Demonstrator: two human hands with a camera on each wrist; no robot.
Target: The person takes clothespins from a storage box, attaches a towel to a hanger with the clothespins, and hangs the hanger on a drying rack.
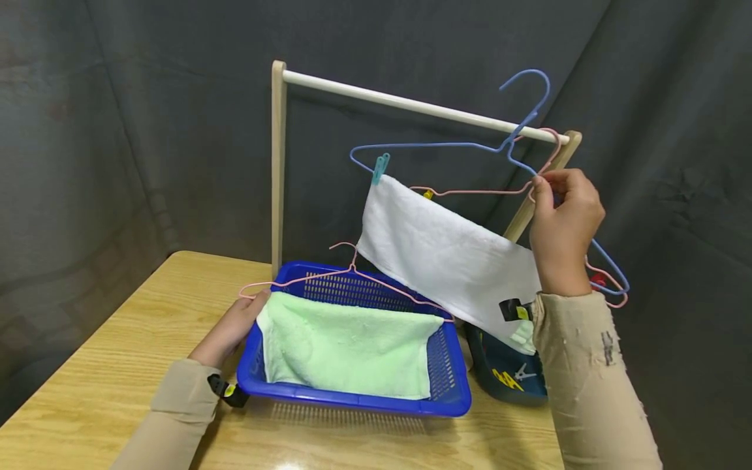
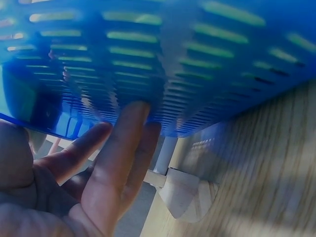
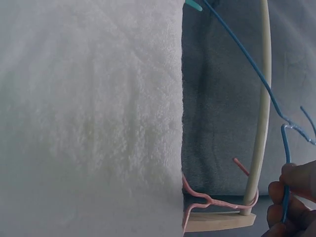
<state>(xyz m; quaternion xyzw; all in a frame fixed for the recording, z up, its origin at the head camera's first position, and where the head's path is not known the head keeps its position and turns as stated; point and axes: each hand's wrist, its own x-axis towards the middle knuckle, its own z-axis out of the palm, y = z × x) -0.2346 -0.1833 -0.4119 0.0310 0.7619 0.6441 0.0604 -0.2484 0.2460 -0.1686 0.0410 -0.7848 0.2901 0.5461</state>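
Note:
My right hand pinches the sloping shoulder of a blue wire hanger, also visible in the right wrist view. The hanger's hook stands above the white rod. A teal clothespin clips a white towel to its left end; the towel slants down behind my right forearm. My left hand is at the left rim of a blue basket. In the left wrist view its fairly straight fingers lie against the slotted wall. Across the basket lie a light green towel and pink hanger.
A drying rack with a white rod and wooden posts stands behind. Another pink hanger hangs at its right end, with a yellow clip. Right of the basket, a dark bin holds clothespins. Grey cloth surrounds the wooden table.

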